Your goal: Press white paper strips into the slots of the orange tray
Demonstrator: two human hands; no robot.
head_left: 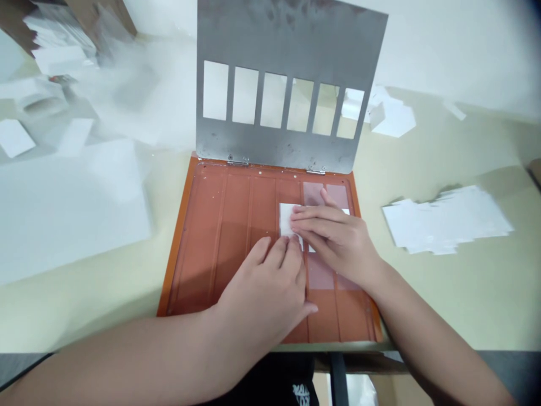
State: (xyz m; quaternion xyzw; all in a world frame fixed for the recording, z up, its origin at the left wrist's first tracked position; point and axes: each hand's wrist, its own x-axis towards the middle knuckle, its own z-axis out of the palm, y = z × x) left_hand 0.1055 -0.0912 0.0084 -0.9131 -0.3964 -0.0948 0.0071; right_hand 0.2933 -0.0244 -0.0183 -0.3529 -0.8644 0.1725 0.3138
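A white card [288, 219] lies on the orange-brown ridged board [203, 248], right of its middle. My right hand [338, 231] lies over its right side with fingers stretched and fingertips on the card. My left hand [270, 282] rests at the card's lower edge, fingers extended and palm down. Under my right hand, parts of another white card show at the right. Translucent pinkish film pieces [320, 272] stick out above and below the cards from the two right-hand columns. The hands hide most of the cards' lower and right edges.
A grey metal plate [274, 39] with a row of several rectangular windows stands raised on hinges at the board's back edge. Fanned white cards [448, 220] lie at right, small white boxes [392, 117] behind. At left are a large white sheet [71, 208] and stacked white pieces [63, 56].
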